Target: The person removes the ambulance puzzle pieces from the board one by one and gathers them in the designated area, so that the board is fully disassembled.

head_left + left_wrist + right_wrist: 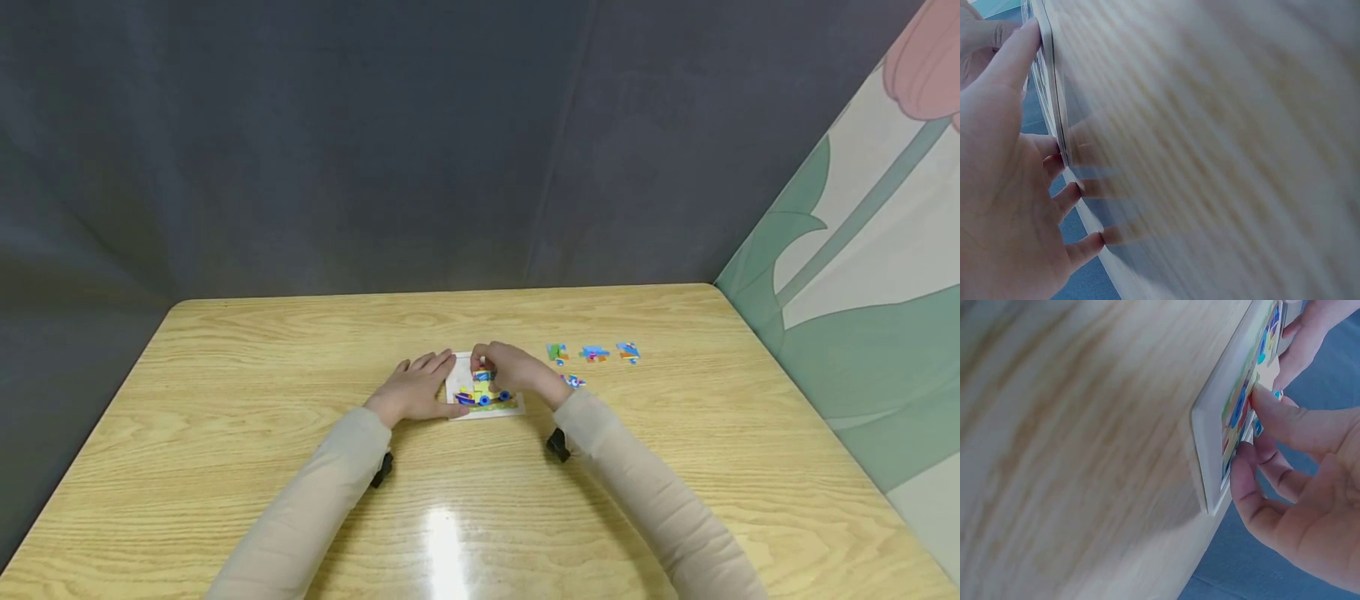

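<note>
honestly, the jigsaw piece [482, 377] my right hand [517, 369] pinches over the puzzle tray [459, 372] looks light and stiff, tabs probably fragile, so edges grip best; my left hand [415, 392] lies spread at the tray's left side.

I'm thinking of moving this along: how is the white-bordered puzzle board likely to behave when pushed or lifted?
The puzzle board would probably stay stiff, as its edges look straight. Pushed, it should slide rather than tip, lying low and flat on the table. Tilted, it might shed its contents, if they are as separate as the loose pieces nearby.
</note>
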Available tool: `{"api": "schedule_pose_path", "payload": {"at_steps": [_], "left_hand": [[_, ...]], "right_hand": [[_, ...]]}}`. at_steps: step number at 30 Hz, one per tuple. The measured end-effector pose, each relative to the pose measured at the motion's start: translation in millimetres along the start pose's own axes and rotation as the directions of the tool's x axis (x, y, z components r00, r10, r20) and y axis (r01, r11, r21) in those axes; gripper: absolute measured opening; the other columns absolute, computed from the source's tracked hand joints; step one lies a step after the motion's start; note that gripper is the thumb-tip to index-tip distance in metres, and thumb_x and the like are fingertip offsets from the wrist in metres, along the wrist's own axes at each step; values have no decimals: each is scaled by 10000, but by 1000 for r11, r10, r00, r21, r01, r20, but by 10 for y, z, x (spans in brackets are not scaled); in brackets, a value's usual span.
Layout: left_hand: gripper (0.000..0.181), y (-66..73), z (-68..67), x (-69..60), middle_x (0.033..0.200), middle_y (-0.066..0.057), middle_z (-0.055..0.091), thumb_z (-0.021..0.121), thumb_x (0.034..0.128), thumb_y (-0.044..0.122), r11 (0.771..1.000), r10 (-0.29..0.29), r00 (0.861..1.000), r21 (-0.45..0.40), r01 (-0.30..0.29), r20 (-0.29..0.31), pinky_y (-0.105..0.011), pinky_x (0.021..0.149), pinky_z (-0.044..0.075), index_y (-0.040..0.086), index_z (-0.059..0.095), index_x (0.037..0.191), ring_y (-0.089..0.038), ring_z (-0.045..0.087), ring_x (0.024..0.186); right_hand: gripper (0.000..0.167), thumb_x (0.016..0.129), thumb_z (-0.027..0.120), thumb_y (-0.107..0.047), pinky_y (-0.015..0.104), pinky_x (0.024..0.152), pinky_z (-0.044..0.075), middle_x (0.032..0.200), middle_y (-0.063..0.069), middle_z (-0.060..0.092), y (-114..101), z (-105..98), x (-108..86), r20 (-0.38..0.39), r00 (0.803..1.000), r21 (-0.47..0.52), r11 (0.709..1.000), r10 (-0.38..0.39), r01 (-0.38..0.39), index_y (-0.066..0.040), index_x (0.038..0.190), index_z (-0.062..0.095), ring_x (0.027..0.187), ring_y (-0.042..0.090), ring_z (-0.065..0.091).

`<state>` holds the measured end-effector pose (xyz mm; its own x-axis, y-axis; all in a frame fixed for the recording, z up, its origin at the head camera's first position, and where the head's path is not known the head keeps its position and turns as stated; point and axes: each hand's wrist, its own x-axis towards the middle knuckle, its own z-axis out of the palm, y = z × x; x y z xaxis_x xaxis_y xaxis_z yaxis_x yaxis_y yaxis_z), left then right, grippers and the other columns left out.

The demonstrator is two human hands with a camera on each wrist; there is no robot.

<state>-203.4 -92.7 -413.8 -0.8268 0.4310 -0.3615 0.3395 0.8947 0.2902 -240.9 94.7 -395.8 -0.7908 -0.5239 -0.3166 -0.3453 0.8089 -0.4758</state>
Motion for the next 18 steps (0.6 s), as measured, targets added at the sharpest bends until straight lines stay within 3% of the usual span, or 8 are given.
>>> {"api": "schedule_pose_path", "payload": {"at_steps": [7, 18], "left_hand": [[909, 2, -9, -7, 1636, 2, 35, 485, 892, 647, 1000, -4, 1000, 0, 4, 1, -561, 1202, 104, 167, 90, 1555, -267, 80, 1510], [913, -5, 6, 5, 1636, 2, 32, 475, 892, 655, 1000, -3, 1000, 10, 3, -2, -568, 1200, 107, 171, 76, 1556, -269, 71, 1511]], "right_hand": [[307, 803, 678, 91, 263, 691, 378, 926, 81, 507, -10, -16, -51, -26, 998, -45, 998, -54, 53, -98, 1012, 556, 800, 182, 429], [301, 813, 670, 79, 233, 680, 379, 925, 109, 516, 76, 3, -59, -47, 995, 3, 996, -86, 86, -92, 1030, 551, 798, 179, 440]]}}
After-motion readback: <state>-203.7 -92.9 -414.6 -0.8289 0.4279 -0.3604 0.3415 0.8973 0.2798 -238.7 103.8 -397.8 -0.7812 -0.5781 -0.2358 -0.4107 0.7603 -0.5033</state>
